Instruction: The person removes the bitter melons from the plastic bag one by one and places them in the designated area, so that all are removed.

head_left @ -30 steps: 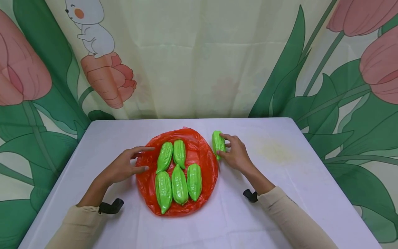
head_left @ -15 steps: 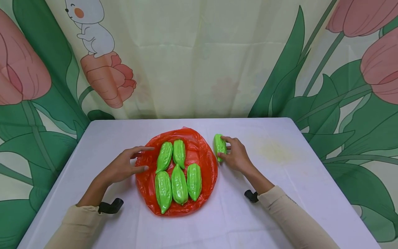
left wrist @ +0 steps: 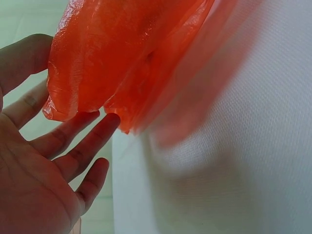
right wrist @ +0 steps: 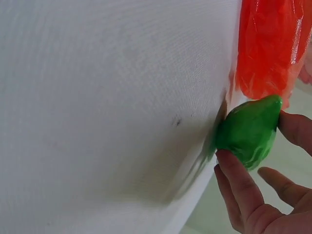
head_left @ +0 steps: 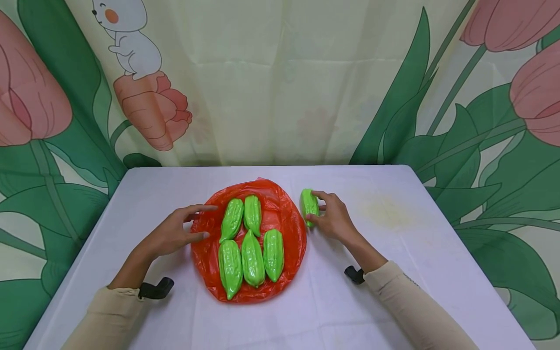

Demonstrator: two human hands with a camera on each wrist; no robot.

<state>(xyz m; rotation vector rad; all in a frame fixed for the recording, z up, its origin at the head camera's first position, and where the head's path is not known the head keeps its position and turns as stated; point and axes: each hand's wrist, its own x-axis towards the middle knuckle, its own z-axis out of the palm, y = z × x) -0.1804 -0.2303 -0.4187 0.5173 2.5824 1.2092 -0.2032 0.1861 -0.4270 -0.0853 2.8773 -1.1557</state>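
Observation:
In the head view a round container covered in red plastic [head_left: 290, 218] holds several green ridged vegetable-like pieces [head_left: 252, 260]. Another green piece [head_left: 308, 204] is pinched between the thumb and fingers of my right hand [head_left: 334, 218], just right of the red rim; the right wrist view shows this piece [right wrist: 251, 129] at the white cloth. My left hand [head_left: 170, 233] is at the container's left edge with fingers spread, and in the left wrist view its fingertips are at the red plastic [left wrist: 112, 63]; whether they press on it I cannot tell.
A white cloth [head_left: 376, 301] covers the table, with a faint yellowish stain [head_left: 389, 211] at the right. Behind it hangs a curtain [head_left: 271, 97] printed with tulips, leaves and a white animal on a carrot.
My right hand and its green piece have shifted slightly down and to the right, then stayed nearly still. The left hand and the pieces in the container have not visibly moved.

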